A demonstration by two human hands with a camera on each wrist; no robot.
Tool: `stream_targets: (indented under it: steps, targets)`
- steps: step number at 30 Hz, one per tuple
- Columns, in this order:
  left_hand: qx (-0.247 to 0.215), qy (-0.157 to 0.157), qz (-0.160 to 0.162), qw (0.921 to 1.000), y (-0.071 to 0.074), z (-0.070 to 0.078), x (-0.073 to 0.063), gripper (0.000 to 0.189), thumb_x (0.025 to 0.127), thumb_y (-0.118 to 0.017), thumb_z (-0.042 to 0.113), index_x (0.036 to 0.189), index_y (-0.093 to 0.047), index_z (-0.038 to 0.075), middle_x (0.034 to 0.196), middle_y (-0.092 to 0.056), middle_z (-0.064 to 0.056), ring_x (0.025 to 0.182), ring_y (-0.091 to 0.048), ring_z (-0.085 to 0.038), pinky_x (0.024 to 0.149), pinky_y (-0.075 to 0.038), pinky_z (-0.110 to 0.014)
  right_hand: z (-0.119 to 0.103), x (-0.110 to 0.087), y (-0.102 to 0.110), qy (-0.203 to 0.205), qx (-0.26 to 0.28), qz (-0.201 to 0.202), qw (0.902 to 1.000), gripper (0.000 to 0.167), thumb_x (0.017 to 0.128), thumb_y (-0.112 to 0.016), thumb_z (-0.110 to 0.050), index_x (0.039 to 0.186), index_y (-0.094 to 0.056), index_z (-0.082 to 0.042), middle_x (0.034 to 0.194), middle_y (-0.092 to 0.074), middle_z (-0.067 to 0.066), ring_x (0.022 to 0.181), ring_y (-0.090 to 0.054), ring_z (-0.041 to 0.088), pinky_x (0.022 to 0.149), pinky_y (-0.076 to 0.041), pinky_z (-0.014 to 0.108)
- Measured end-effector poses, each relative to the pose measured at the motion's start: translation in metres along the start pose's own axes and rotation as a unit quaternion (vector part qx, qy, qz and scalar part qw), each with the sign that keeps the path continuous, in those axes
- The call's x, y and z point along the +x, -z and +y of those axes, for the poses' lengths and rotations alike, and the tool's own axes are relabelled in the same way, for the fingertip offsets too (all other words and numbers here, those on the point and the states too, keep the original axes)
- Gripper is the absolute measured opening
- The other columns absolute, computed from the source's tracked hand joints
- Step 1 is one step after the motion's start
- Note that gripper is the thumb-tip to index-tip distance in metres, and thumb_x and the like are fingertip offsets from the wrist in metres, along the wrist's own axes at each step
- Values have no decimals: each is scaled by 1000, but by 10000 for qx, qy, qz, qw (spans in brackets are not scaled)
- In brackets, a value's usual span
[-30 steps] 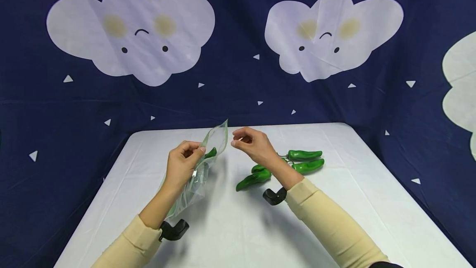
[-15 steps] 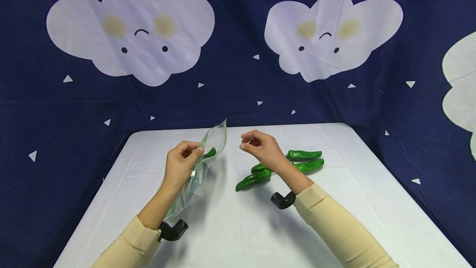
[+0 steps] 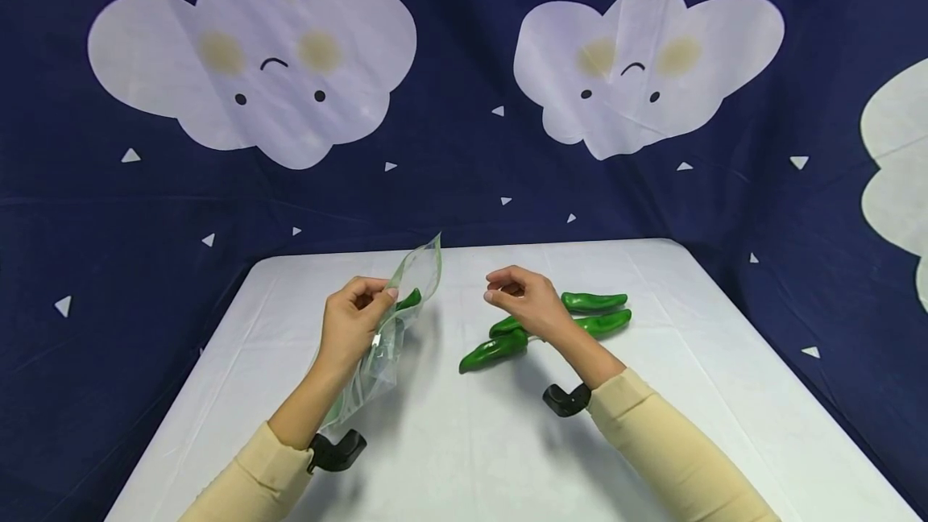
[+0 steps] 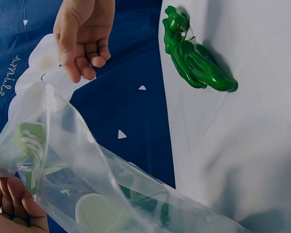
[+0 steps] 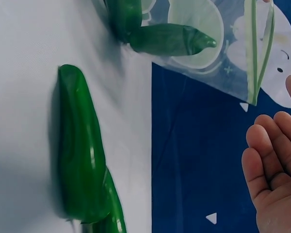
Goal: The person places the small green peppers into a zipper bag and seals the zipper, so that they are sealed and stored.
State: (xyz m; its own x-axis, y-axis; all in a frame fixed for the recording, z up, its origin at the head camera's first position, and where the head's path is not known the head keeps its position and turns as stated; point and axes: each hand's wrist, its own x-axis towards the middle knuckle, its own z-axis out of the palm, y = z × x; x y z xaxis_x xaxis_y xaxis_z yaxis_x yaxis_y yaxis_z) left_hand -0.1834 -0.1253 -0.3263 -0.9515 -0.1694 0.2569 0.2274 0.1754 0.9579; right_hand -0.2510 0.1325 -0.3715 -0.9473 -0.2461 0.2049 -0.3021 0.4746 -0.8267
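Observation:
My left hand (image 3: 351,319) pinches the rim of a clear zip bag (image 3: 386,354), which hangs tilted with its mouth toward the upper right. Through the film in the right wrist view show green peppers (image 5: 167,40) inside the bag. My right hand (image 3: 528,301) is in the air to the right of the bag's mouth, fingers loosely bent, holding nothing. Below and behind it several more green peppers lie on the table, among them a near one (image 3: 493,351) and two at the right, the rear one (image 3: 594,302) behind the other (image 3: 609,322). My right forearm partly covers this group.
A white-covered table (image 3: 464,457) carries everything. Behind it hangs a dark blue cloth (image 3: 449,176) with white clouds and small triangles. Each wrist wears a black camera mount, the left one (image 3: 339,451) low beside the bag.
My right hand has moved right and slightly down, away from the bag's mouth and toward the peppers on the table. My left hand and the bag have barely moved.

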Motion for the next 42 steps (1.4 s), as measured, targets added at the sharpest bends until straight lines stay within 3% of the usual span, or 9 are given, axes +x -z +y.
stream_targets:
  steps: [6, 13, 17, 30, 42]
  targets:
    - [-20, 10, 11, 10000, 0, 0, 0, 13, 84, -65, -1, 93, -65, -10, 70, -56, 10, 62, -45, -3, 54, -37, -15, 13, -6, 3, -93, -128, -77, 9998, 29, 85, -69, -32, 110, -66, -16, 103, -70, 3, 86, -62, 15, 76, -51, 30]
    - [-61, -52, 42, 10000, 0, -25, 11, 13, 84, -69, 4, 93, -67, -5, 70, -58, 12, 63, -47, -5, 54, -38, -16, 29, -14, -1, -217, -244, -246, 9992, 29, 85, -70, -33, 108, -66, -17, 100, -70, 2, 85, -62, 12, 77, -51, 28]
    - [-21, -169, 48, 9998, 0, -31, 12, 14, 84, -69, 7, 93, -68, -4, 71, -58, 12, 63, -48, -5, 54, -38, -16, 36, -18, -4, -168, -275, -241, 9992, 29, 84, -70, -33, 107, -67, -17, 101, -70, 1, 87, -62, 12, 79, -50, 29]
    - [-61, -195, 34, 9998, 0, -30, 12, 13, 84, -69, 6, 92, -68, -4, 71, -57, 11, 63, -46, -5, 53, -38, -16, 56, -24, -8, -360, -376, -473, 9975, 32, 85, -70, -26, 114, -65, -13, 112, -68, 6, 105, -62, 24, 90, -50, 40]
    - [-28, -188, 43, 9998, 1, -30, 10, 14, 85, -69, 7, 93, -68, -3, 70, -57, 10, 63, -47, -6, 54, -39, -17, 67, -25, -10, -543, -533, -579, 9954, 37, 84, -71, -29, 115, -65, -11, 113, -68, 3, 112, -59, 27, 96, -45, 46]
